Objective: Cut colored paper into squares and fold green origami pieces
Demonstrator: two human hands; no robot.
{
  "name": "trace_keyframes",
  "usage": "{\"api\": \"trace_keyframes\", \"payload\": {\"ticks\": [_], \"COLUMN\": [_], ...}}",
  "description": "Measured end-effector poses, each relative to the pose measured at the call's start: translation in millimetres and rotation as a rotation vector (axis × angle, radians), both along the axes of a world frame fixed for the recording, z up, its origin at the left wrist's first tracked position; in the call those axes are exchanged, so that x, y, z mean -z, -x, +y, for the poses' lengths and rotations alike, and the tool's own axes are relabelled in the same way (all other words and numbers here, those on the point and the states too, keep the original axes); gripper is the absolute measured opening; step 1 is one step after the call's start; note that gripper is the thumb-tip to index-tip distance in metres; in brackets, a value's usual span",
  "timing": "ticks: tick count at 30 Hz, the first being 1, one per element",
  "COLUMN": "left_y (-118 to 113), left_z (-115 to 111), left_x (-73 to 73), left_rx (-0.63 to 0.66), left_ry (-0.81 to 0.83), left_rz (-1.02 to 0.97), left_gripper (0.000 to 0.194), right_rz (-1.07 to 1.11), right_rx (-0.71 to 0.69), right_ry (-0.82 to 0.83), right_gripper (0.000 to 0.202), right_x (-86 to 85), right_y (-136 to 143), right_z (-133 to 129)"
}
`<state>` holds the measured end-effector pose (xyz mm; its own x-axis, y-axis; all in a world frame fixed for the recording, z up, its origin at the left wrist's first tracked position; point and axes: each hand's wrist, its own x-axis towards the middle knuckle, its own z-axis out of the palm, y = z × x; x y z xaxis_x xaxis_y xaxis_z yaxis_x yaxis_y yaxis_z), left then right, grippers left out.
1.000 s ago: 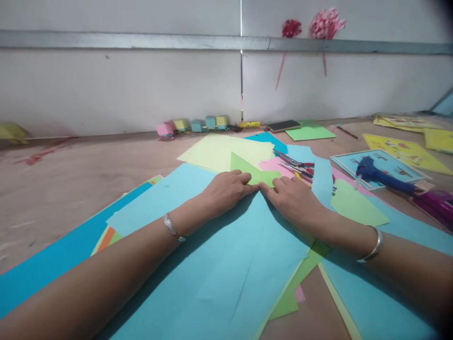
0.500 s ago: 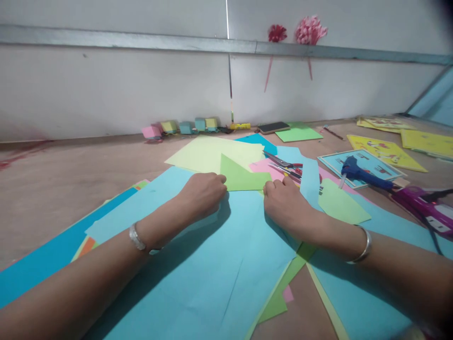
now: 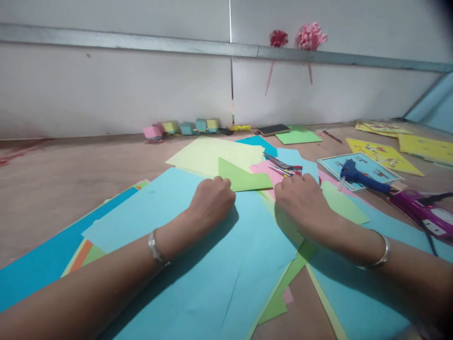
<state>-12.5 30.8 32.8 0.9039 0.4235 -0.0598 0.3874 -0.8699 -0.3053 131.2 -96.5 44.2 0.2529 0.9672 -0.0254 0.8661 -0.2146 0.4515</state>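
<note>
On my view, the broad light blue sheet (image 3: 212, 278) lies under both of my hands. The pale yellow sheet (image 3: 208, 153) spreads beyond it. My left hand (image 3: 213, 200) has its fingers curled in and overlaps the lower left of the green paper piece (image 3: 244, 179); the fingertips are hidden, so I can't tell whether they pinch it. My right hand (image 3: 302, 200) is curled too, just beside the green paper piece's right tip; I can't tell how closed it is or whether it grips anything. The glue gun (image 3: 366, 179) rests over the blue card (image 3: 375, 166), and the scissors (image 3: 281, 163) lie just beyond my right hand.
</note>
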Motion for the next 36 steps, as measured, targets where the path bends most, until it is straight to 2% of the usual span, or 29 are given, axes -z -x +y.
{"api": "trace_keyframes", "payload": {"ticks": [2, 4, 8, 9, 13, 16, 18, 20, 23, 25, 27, 30, 34, 36], "left_y": [-1, -2, -3, -4, -3, -2, -3, -3, -4, -3, -2, -1, 1, 1], "left_z": [2, 6, 24, 29, 44, 42, 38, 33, 32, 34, 36, 35, 25, 20], "left_x": [2.5, 7.5, 27.2, 32.8, 44.4, 38.3, 31.1, 26.0, 26.6, 30.8, 34.2, 34.3, 30.1, 28.5], "left_rx": [-0.043, -0.018, 0.245, 0.289, 0.227, 0.184, 0.153, 0.130, 0.172, 0.205, 0.190, 0.130, 0.050, 0.018], "left_ry": [-0.004, -0.013, 0.082, 0.123, 0.268, 0.293, 0.222, 0.119, 0.051, 0.105, 0.190, 0.221, 0.102, 0.079], "left_rz": [-0.104, -0.219, -0.483, -0.494, -0.350, -0.327, -0.367, -0.393, -0.428, -0.422, -0.370, -0.314, -0.362, -0.389], "left_gripper": [0.033, 0.033, 0.039, 0.041, 0.049, 0.045, 0.042, 0.039, 0.036, 0.047, 0.051, 0.049, 0.045, 0.047], "right_rz": [-0.012, 0.015, 0.069, 0.073, 0.094, 0.120, 0.136, 0.195, 0.419, 0.620, 0.789, 0.820, 0.480, 0.358], "right_rx": [0.069, 0.116, 0.153, 0.150, 0.150, 0.165, 0.177, 0.148, 0.016, -0.065, -0.109, -0.097, 0.026, 0.067], "right_ry": [-0.030, -0.006, 0.048, 0.044, 0.016, -0.007, -0.028, -0.148, -0.473, -0.633, -0.686, -0.601, -0.230, -0.134], "right_gripper": [0.029, 0.028, 0.017, 0.018, 0.017, 0.016, 0.018, 0.019, 0.018, 0.020, 0.023, 0.021, 0.016, 0.020], "right_x": [-8.7, -12.0, -4.1, -0.8, 6.7, 1.9, -4.7, -11.2, -16.2, -16.6, -16.2, -15.4, -7.3, 0.6], "right_y": [-15, -33, -67, -73, -86, -90, -89, -85, -73, -63, -54, -49, -54, -57], "right_z": [1, 4, 10, 12, 14, 13, 13, 13, 11, 9, 7, 6, 12, 16]}}
